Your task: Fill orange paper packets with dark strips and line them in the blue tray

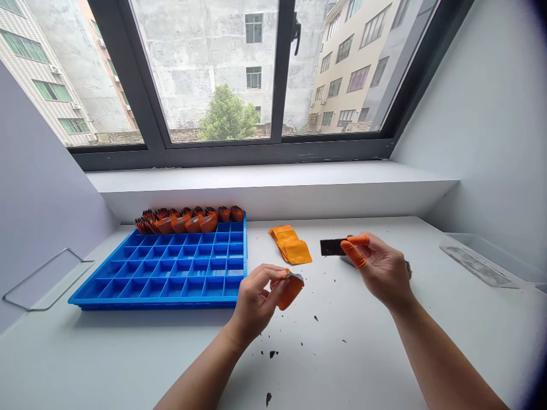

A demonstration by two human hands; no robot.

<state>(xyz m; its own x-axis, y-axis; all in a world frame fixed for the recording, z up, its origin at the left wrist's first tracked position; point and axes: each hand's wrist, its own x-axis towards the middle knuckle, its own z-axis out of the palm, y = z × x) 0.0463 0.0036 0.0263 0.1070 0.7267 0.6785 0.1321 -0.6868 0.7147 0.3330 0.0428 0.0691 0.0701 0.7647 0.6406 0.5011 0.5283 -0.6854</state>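
My left hand (261,296) pinches a small orange foil pouch (291,293), whose silvery inside shows at its top edge. Orange finger cots cover the thumb and a finger of my right hand (382,265), which grips a thin, dark rectangular piece (332,247) by its right end. The piece is held level, to the right of the pouch and apart from it. Just beyond the pouch lies a fanned stack of flat orange pouches (290,245). Something dark behind my right hand is mostly hidden.
On the left sits a blue compartment tray (160,303); orange pouches (192,222) stand packed in its back part. Dark flakes (272,354) are scattered on the white table (342,370). A clear plastic container (487,265) stands right, a bent wire frame (47,280) far left. A window backs the table.
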